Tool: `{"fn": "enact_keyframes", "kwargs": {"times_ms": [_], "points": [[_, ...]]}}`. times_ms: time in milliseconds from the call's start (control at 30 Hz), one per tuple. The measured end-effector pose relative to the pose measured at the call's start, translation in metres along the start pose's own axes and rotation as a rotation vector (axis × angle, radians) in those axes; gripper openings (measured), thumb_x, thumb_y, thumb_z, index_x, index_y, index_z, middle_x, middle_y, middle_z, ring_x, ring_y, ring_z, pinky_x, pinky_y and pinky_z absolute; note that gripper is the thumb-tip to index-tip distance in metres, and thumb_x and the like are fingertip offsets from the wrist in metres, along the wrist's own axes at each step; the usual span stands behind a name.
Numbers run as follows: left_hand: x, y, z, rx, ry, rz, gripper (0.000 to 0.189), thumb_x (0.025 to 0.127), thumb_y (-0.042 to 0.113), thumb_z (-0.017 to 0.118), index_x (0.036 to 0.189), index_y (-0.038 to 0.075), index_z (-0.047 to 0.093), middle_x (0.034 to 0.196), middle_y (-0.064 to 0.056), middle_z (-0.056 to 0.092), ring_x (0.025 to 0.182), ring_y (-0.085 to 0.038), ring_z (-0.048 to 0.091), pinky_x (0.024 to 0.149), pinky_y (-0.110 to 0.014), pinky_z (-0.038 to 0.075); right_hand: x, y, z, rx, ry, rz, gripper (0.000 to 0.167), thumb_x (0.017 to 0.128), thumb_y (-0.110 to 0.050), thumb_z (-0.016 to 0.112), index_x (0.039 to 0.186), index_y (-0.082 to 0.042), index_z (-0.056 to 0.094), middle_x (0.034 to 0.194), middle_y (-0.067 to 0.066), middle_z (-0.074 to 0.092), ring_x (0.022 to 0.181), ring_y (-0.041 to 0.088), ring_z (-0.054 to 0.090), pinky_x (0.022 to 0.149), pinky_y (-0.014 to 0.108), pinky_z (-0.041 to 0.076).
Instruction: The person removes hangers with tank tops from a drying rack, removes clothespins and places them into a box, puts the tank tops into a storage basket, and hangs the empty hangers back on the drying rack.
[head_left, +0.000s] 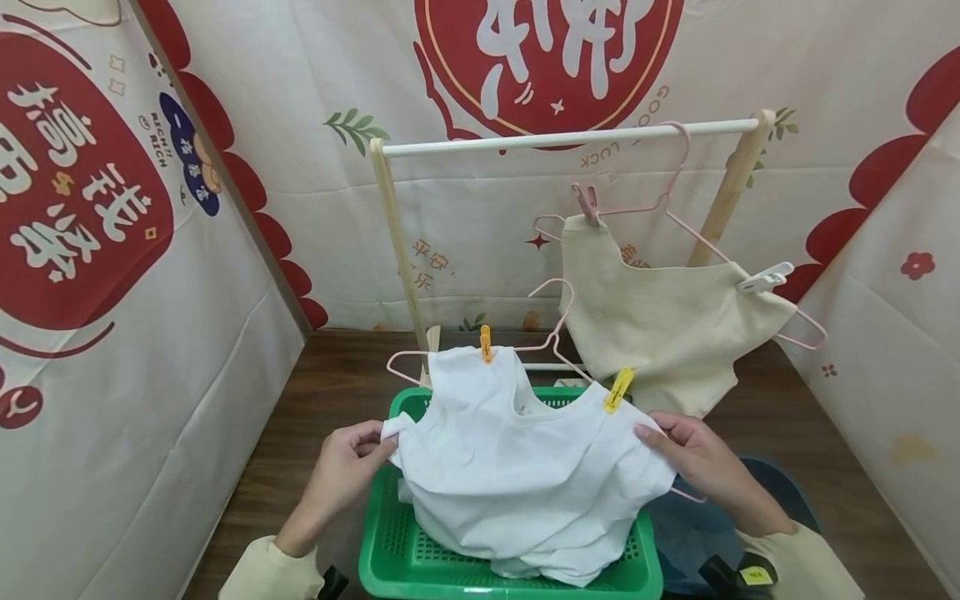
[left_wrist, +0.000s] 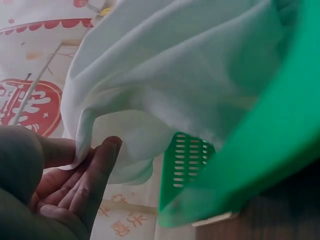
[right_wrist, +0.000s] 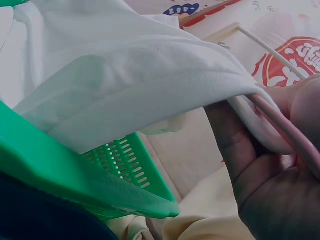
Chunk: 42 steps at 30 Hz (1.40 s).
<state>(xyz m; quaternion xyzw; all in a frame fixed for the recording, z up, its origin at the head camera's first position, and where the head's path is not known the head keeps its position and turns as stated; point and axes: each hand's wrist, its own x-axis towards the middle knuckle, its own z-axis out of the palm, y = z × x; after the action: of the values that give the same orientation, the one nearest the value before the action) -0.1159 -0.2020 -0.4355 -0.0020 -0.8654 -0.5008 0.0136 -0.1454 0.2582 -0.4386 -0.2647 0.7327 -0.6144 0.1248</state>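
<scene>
A white shirt (head_left: 517, 467) hangs on a pink hanger (head_left: 556, 337), with an orange clothespin (head_left: 486, 343) on one shoulder and a yellow clothespin (head_left: 618, 390) on the other. My left hand (head_left: 348, 467) pinches the edge of the sleeve on the left between thumb and fingers. On the other side my right hand (head_left: 697, 458) holds the opposite sleeve edge. In the right wrist view the pink hanger end (right_wrist: 285, 125) passes through that sleeve opening beside the fingers. The shirt's lower part bunches over a green basket (head_left: 382, 558).
Behind stands a drying rack with a white bar (head_left: 570, 138). A cream garment (head_left: 667, 317) hangs from it on a pink hanger, held by a pink clothespin (head_left: 587, 204) and a white clothespin (head_left: 765, 277). A dark blue container (head_left: 697, 525) sits right of the basket on the wooden table (head_left: 300, 400).
</scene>
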Motion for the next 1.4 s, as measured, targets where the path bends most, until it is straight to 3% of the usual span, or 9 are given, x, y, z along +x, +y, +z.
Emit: {"fn": "enact_keyframes", "kwargs": {"times_ms": [367,533,1000,1400], "points": [[0.003,-0.019,0.010,0.104,-0.002,-0.006,0.007,0.084,0.004,0.076,0.090,0.007,0.075,0.074,0.000,0.068,0.060,-0.010,0.062,0.054,-0.023,0.053,0.006,0.003,0.006,0.023,-0.021,0.013,0.025,0.106,0.000,0.038,0.116,0.013,0.057,0.082,0.003,0.072,0.067,0.016,0.070,0.053,0.037,0.056],[0.003,-0.025,0.014,0.161,0.016,0.026,0.008,0.082,0.002,0.077,0.083,0.008,0.074,0.067,0.002,0.064,0.055,-0.008,0.056,0.050,-0.021,0.050,0.007,0.008,0.009,0.057,-0.048,0.004,0.027,0.106,0.000,0.037,0.117,0.016,0.055,0.085,0.004,0.073,0.069,0.016,0.071,0.054,0.037,0.056],[0.004,-0.027,0.018,0.322,0.068,0.082,0.019,0.076,0.003,0.082,0.071,0.012,0.066,0.063,0.006,0.056,0.058,-0.005,0.051,0.055,-0.020,0.044,0.011,0.019,0.016,0.053,-0.051,0.057,0.026,0.106,-0.005,0.040,0.112,0.016,0.056,0.086,0.003,0.074,0.070,0.015,0.071,0.057,0.037,0.057],[0.006,-0.028,0.022,0.322,0.059,0.050,0.022,0.073,0.003,0.084,0.074,0.010,0.063,0.061,0.005,0.053,0.055,-0.006,0.050,0.054,-0.021,0.043,0.017,0.039,0.019,0.026,-0.071,0.100,0.026,0.107,-0.009,0.042,0.106,0.012,0.058,0.083,0.003,0.072,0.070,0.015,0.071,0.057,0.036,0.057]]}}
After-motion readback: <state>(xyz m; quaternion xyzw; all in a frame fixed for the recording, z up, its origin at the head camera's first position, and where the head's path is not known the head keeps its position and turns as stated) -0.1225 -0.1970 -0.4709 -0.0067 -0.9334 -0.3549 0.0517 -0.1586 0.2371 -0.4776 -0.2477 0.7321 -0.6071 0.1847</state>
